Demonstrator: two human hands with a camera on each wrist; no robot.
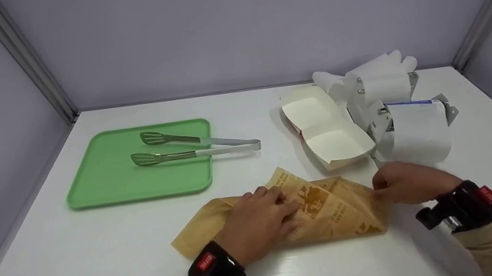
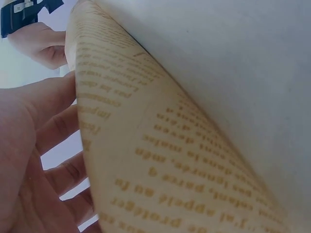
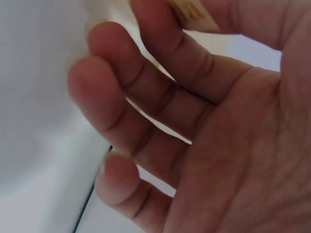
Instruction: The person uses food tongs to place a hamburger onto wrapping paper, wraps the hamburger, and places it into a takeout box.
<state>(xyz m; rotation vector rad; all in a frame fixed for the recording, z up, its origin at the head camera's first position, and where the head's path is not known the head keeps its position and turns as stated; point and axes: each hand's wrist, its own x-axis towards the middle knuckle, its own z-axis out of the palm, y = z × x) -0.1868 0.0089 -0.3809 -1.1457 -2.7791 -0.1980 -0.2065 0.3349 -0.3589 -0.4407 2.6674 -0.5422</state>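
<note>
A sheet of tan printed wrapping paper (image 1: 337, 207) lies folded over on the white table in front of me, its folded form longer from left to right. My left hand (image 1: 258, 223) rests on its middle, fingers loosely spread. In the left wrist view, those fingers lie along an edge of the paper (image 2: 146, 131). At the right end, my right hand (image 1: 416, 182) pinches the paper's edge. A corner of the paper (image 3: 194, 12) shows between thumb and index finger in the right wrist view, the other fingers curving loosely. Whatever lies under the fold is hidden.
Metal tongs (image 1: 228, 149) with dark slotted ends lie partly on a green tray (image 1: 97, 178) at the back left. An opened cream cardboard box (image 1: 322, 117) stands behind the paper. Beside it, at the right, are white rolls (image 1: 422, 131) in metal brackets.
</note>
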